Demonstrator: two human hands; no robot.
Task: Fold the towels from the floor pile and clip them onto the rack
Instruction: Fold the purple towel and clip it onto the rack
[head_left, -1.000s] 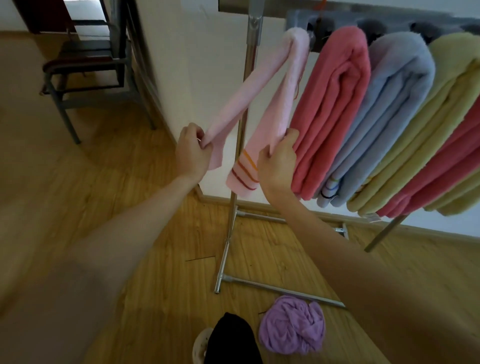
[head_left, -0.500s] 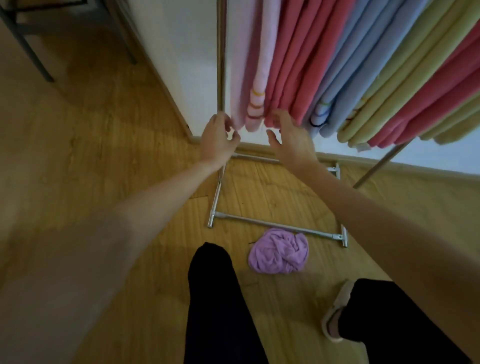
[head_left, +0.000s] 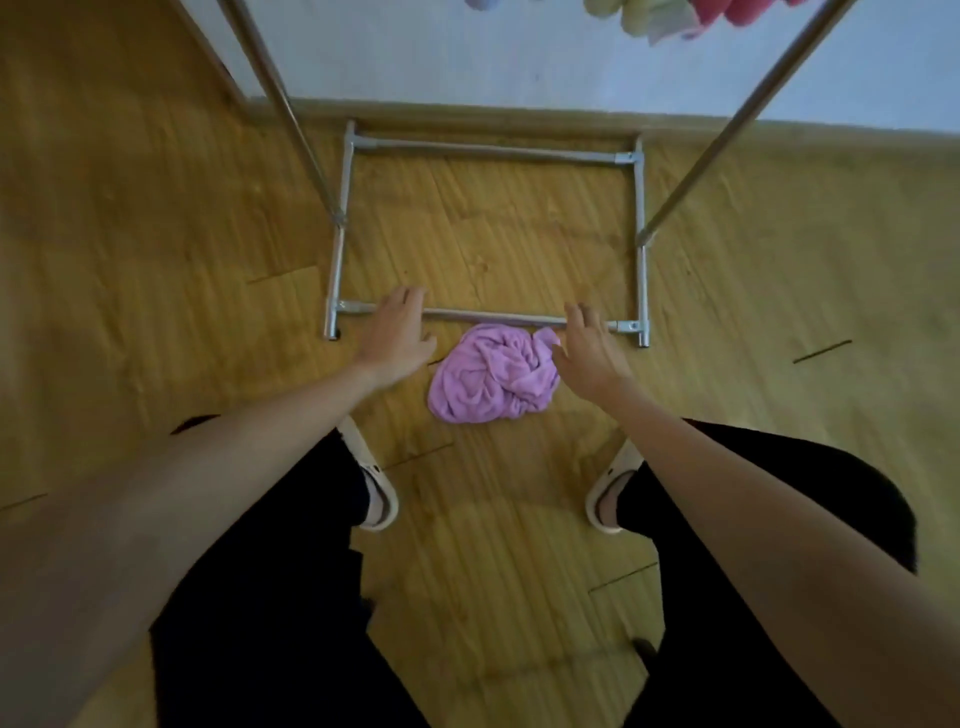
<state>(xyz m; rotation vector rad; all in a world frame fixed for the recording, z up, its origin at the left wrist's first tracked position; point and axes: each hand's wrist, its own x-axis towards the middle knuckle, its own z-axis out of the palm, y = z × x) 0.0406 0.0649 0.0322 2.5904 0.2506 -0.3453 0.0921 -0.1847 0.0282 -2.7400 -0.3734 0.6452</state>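
a crumpled purple towel (head_left: 493, 374) is lying on the wooden floor (head_left: 156, 260), just in front of the near bar of the rack base (head_left: 493, 315) and between the two slippered feet (head_left: 376, 478). both hands are being held low over it with nothing in them: the left hand (head_left: 397, 335) is spread with relaxed fingers just left of the towel, apart from it, and the right hand (head_left: 589, 348) is released too, its thumb side touching or almost touching the towel's right edge; which of the two cannot be told. the step in hand is judged to be the pick-up of this towel, seemingly the only one in sight on the floor. the ends of hung towels (head_left: 665, 13) are being shown at the top edge only, so the clips cannot be seen. several slips are being risked from here: since the cloth is bunched, a single fold could be pinched instead of a corner, and the towel would then be lifted as a tangled lump, hard to fold. the far side of the towel is lying against the base bar, so fingers reaching past it could be knocked on the metal, or cloth could be snagged under the bar. a loose end could also be trapped under a slipper while the towel is being raised.
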